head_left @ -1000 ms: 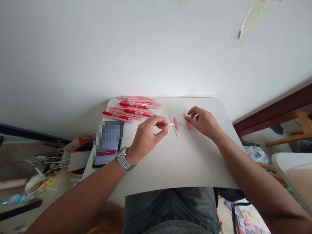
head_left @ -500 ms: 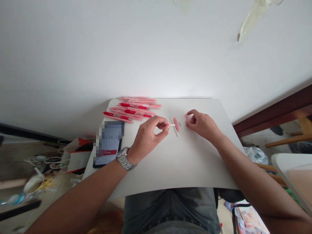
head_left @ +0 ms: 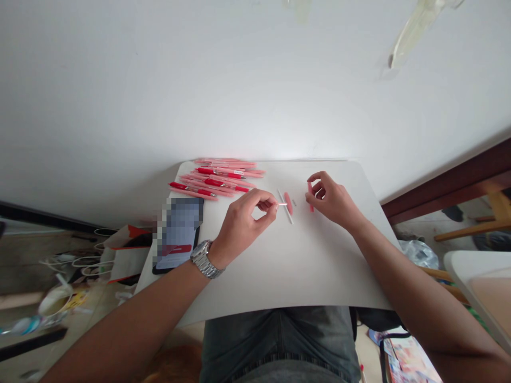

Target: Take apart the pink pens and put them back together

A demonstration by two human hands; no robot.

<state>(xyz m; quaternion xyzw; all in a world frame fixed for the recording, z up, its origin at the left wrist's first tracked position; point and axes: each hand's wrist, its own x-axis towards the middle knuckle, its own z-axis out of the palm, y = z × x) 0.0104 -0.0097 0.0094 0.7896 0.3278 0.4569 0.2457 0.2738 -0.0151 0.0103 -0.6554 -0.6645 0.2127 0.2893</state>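
Observation:
My left hand is pinched on a small pale pen piece whose tip points right toward a short pink pen part lying on the white board. A thin white refill lies under that part, with a tiny spring just to its right. My right hand is closed on a pink pen barrel, held nearly upright just above the board.
A pile of several pink and red pens lies at the board's far left. A phone rests on its left edge. Bags and clutter sit on the floor at left; a wooden table edge runs at right.
My right hand closed on the pink barrel that lay on the board and lifted it, tilting it upright. My left hand has stayed put.

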